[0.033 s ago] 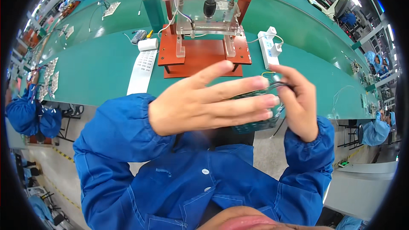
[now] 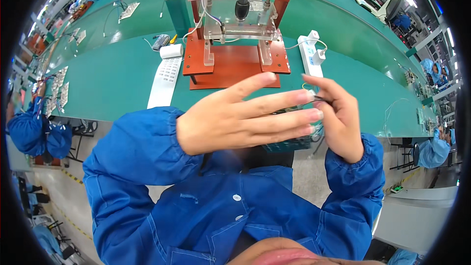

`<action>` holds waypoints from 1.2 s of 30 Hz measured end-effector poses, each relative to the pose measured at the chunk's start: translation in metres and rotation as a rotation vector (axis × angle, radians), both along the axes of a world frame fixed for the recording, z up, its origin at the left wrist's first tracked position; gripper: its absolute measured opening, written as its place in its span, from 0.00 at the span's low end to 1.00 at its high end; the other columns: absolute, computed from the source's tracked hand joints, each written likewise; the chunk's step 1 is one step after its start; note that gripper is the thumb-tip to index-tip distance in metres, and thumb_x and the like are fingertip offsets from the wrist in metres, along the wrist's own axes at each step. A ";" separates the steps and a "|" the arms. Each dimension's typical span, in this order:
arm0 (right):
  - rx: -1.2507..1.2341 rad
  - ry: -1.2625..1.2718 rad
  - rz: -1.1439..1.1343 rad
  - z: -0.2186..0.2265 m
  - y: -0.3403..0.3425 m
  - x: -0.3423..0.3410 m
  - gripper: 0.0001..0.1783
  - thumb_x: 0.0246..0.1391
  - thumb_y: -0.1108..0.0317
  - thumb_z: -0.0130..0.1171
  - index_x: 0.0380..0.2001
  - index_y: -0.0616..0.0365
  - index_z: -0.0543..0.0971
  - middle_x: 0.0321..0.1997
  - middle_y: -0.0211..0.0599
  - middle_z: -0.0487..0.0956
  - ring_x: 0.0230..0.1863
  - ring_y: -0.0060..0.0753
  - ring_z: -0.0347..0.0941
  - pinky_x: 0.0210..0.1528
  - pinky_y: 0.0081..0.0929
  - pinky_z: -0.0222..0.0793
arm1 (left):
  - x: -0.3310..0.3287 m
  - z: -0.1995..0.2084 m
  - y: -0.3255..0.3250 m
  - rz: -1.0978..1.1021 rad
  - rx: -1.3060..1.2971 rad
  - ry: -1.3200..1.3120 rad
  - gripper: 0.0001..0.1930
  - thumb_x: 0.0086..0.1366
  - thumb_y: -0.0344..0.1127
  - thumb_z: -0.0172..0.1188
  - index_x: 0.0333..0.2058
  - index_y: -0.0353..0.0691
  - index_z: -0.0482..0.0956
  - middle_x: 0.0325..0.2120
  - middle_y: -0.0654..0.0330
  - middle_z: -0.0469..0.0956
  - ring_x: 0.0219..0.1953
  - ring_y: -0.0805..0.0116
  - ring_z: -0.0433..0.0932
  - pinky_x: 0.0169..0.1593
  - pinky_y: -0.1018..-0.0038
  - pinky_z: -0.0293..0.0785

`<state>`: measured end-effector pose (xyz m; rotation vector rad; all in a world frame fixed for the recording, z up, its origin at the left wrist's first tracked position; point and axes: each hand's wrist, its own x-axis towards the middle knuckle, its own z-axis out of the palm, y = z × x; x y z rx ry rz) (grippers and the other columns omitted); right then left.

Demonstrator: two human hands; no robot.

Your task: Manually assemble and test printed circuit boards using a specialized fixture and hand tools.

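Board (image 2: 289,145), green, lies beneath the left hand (image 2: 240,120), whose fingers spread over it; whether its hidden thumb grips cannot be told. The right hand (image 2: 342,120) pinches dark wires (image 2: 321,99) beside it.

Fixture (image 2: 234,64) is standing mid-table (image 2: 108,83), beyond both hands. Label strip (image 2: 165,81) is lying left of it, roll end at the back; small device (image 2: 161,42) is sitting just behind, left of the roll. Power strip (image 2: 308,54) is lying right of fixture. Left hand (image 2: 240,120) is covering part of a board (image 2: 289,145); right hand (image 2: 339,118) is staying right of its fingertips, wires (image 2: 321,99) running between. Co-workers (image 2: 29,127) are sitting far left and right.
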<state>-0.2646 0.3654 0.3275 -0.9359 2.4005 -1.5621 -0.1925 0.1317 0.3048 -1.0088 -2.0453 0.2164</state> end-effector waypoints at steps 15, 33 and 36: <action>0.331 0.040 0.602 -0.075 -0.011 -0.012 0.24 0.51 0.85 0.45 0.52 0.62 0.76 0.49 0.46 0.75 0.50 0.48 0.71 0.54 0.37 0.67 | 0.001 -0.045 -0.019 -0.321 -0.097 -0.310 0.15 0.59 0.33 0.62 0.46 0.44 0.81 0.42 0.66 0.73 0.43 0.71 0.75 0.48 0.71 0.77; -0.197 0.226 0.452 -0.139 -0.042 0.028 0.37 0.48 0.67 0.68 0.61 0.65 0.68 0.55 0.52 0.77 0.50 0.50 0.78 0.55 0.38 0.72 | 0.027 -0.053 -0.029 -0.097 0.661 -0.824 0.45 0.33 0.50 0.79 0.50 0.31 0.73 0.41 0.48 0.73 0.42 0.51 0.76 0.46 0.62 0.72; -0.209 0.149 0.509 -0.139 -0.054 0.033 0.45 0.39 0.60 0.78 0.60 0.64 0.69 0.56 0.51 0.76 0.53 0.52 0.76 0.58 0.38 0.70 | 0.023 -0.051 -0.034 0.029 0.734 -0.768 0.43 0.34 0.47 0.78 0.49 0.30 0.72 0.40 0.46 0.73 0.42 0.48 0.75 0.48 0.62 0.73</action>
